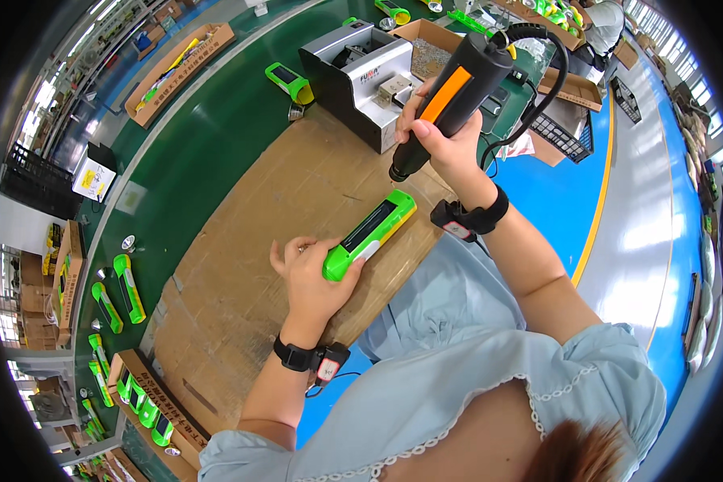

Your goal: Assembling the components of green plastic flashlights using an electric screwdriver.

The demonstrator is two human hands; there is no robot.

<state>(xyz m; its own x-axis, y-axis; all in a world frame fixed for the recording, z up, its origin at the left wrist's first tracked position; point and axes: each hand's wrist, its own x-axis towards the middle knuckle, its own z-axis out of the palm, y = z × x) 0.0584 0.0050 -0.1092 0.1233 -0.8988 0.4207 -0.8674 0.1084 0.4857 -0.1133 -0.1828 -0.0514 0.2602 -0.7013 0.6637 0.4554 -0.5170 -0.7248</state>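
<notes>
My right hand (pixel 450 140) is wrapped round a black and orange electric screwdriver (pixel 458 84), its cable looping off the top. The tool tilts down, its tip just above the far end of a green handheld flashlight body (pixel 371 233) with a dark panel along its upper face. That body lies on a sheet of brown cardboard (pixel 241 209). Gripping its near end is my left hand (pixel 309 277), thumb on one side and fingers on the other. Whether the tip touches a screw is too small to tell.
A grey and black screw feeder (pixel 369 84) stands beyond the cardboard, near a box of small parts (pixel 432 52). Another green light (pixel 289 83) lies beside it. Several green lights (pixel 128 289) rest along the green bench at left, with an open carton (pixel 149 402) holding more.
</notes>
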